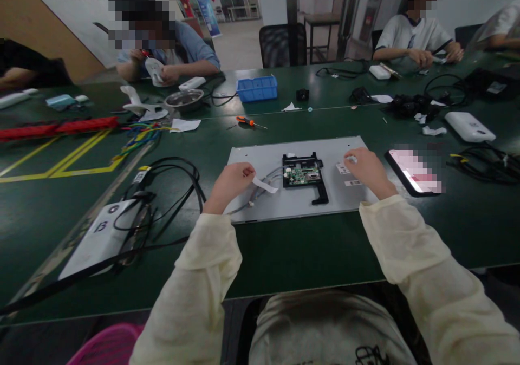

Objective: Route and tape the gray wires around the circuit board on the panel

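A flat grey panel [343, 201] lies on the green table in front of me. On its middle sits a green circuit board [301, 174] in a black bracket [320, 193], with grey cables [260, 190] running off to the left. My left hand [231, 183] is closed over the panel's left side, pinching the end of a white strip [266, 185] that hangs toward the cables. My right hand [369, 171] is closed above the right side, by small printed labels [352, 183]. Something pale shows at its fingertips, too small to name.
A phone [414, 173] lies right of the panel. Black cables [174, 175] and a white device [99, 235] are at left. Farther back are an orange screwdriver [246, 121], a blue basket [257, 89] and a metal bowl [184, 99]. Other people sit across the table.
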Demonstrator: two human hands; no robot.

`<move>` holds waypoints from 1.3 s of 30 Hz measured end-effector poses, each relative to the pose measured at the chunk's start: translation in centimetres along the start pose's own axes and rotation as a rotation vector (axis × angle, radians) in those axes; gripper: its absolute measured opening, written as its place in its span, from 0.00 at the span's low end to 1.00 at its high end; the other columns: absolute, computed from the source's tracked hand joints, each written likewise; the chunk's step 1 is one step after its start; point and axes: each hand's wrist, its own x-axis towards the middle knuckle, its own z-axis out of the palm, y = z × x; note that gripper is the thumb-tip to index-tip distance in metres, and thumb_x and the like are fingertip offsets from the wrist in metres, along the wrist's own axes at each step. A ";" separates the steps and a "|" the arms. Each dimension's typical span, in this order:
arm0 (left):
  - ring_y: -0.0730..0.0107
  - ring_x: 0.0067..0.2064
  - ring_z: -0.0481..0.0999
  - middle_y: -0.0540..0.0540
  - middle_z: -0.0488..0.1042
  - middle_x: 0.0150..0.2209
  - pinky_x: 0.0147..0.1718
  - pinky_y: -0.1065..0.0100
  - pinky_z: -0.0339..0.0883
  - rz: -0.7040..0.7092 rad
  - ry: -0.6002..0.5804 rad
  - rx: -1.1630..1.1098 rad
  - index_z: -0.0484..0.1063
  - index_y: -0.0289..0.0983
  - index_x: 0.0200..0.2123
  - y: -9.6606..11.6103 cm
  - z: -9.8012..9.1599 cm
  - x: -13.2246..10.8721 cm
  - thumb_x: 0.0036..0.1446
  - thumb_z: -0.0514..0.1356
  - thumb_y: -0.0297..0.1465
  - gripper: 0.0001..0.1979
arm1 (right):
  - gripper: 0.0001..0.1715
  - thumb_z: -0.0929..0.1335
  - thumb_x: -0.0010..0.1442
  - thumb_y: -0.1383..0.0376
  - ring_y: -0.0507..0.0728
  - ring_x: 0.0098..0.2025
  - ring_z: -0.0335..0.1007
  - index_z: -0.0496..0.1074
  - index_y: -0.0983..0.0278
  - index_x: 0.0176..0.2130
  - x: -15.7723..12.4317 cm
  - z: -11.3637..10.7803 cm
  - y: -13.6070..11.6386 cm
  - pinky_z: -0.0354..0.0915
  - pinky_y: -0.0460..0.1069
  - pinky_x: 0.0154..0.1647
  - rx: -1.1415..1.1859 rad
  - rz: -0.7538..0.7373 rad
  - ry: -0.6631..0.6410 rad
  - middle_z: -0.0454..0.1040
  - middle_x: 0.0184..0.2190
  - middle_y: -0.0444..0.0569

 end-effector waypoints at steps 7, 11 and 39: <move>0.59 0.37 0.78 0.44 0.79 0.33 0.38 0.64 0.69 -0.194 0.270 0.040 0.74 0.38 0.37 0.3 -0.7 -0.2 0.55 0.53 0.33 0.12 | 0.15 0.64 0.59 0.64 0.63 0.48 0.71 0.76 0.64 0.42 0.1 0.2 0.0 0.64 0.57 0.51 0.013 -0.024 0.007 0.75 0.45 0.57; 0.50 0.39 0.77 0.38 0.78 0.35 0.37 0.57 0.68 -0.297 0.181 0.264 0.74 0.38 0.37 0.8 -0.3 -0.6 0.56 0.53 0.34 0.12 | 0.15 0.64 0.59 0.64 0.65 0.51 0.69 0.75 0.65 0.44 0.3 0.3 0.0 0.63 0.59 0.54 0.052 -0.074 0.037 0.74 0.46 0.58; 0.61 0.42 0.75 0.41 0.76 0.39 0.44 0.65 0.67 0.053 0.035 -0.088 0.74 0.32 0.43 6.5 5.0 9.5 0.51 0.61 0.31 0.15 | 0.18 0.61 0.66 0.64 0.61 0.56 0.67 0.71 0.63 0.53 -2.8 1.0 -7.7 0.65 0.60 0.56 0.156 -0.645 -0.203 0.73 0.53 0.54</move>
